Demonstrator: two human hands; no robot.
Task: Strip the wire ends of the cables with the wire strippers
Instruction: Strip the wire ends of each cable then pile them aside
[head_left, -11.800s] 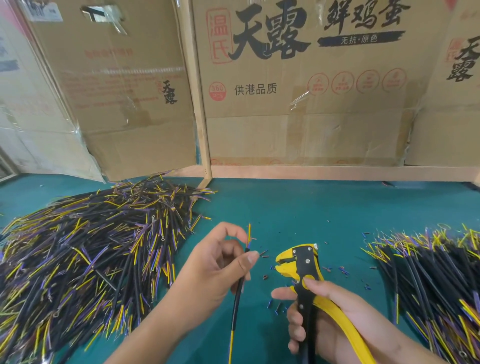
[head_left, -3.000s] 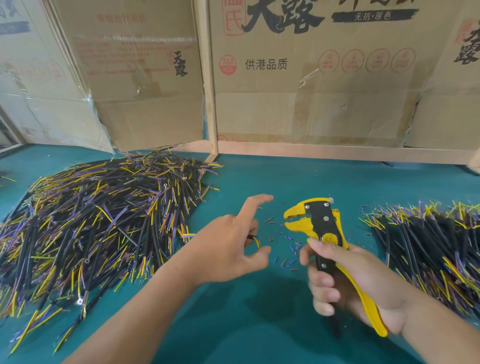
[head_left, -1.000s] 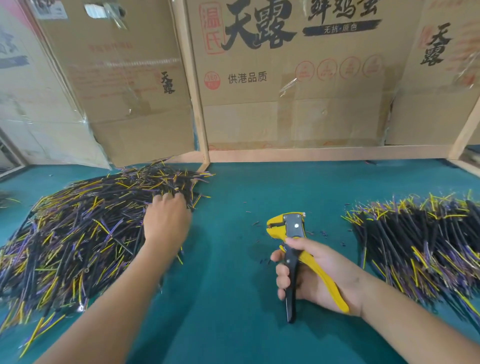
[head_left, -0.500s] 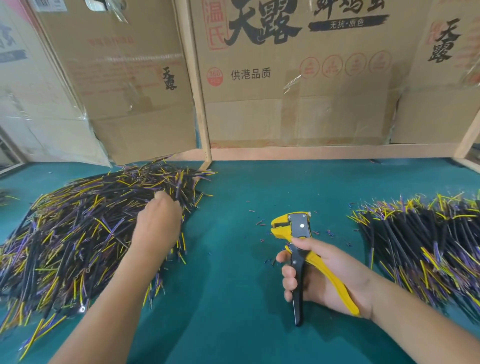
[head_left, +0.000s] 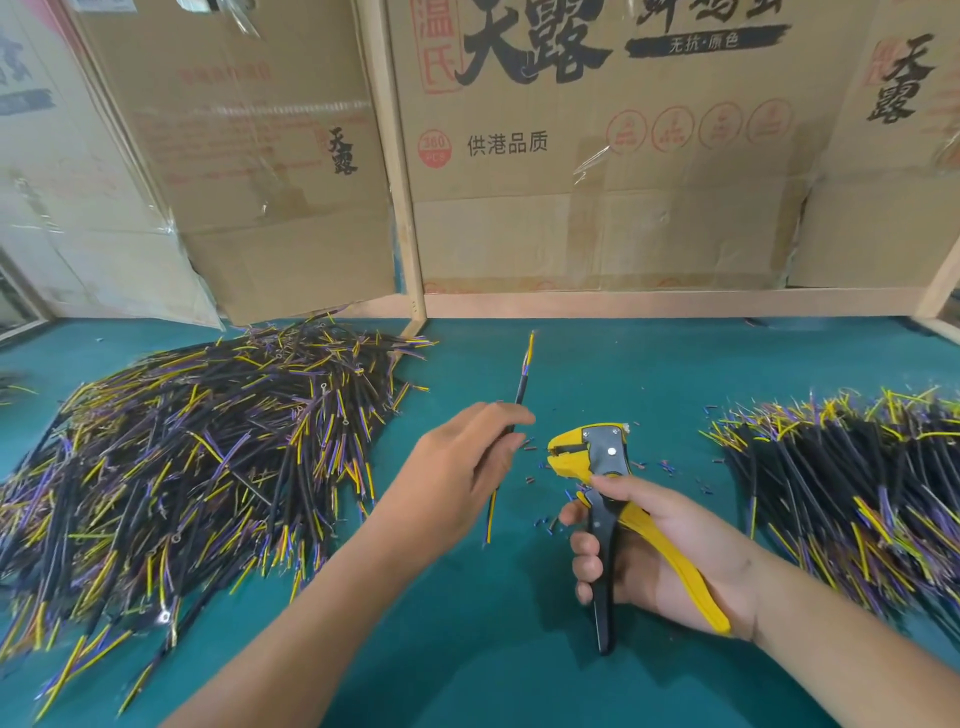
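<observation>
From the head camera, the only view, the left hand (head_left: 465, 470) pinches a single black cable (head_left: 519, 395) near its middle, fingers curled round the sheath; the cable runs almost straight near to far, its far end with yellow and purple cores pointing up and away toward the cardboard wall (head_left: 623, 208), its near end hanging out below the palm over the green table (head_left: 493, 649); the right hand (head_left: 654, 551) wraps the handles of the yellow wire strippers (head_left: 597, 457), fingers round the black handle and palm against the yellow one, the handles spread rather than squeezed, and the head appears to have nothing in it; that head points left and slightly far, just right of the left hand's fingertips and close to them but not touching; the big cable heap (head_left: 197, 457) lies to the left, a second pile (head_left: 857, 488) lies to the right, and small bits of cut insulation (head_left: 535, 480) are scattered on the table between the hands; the cable's long axis stands roughly crosswise to the tool's mouth, so I judge an end must be swung down and right into it, the left hand being nearer.
</observation>
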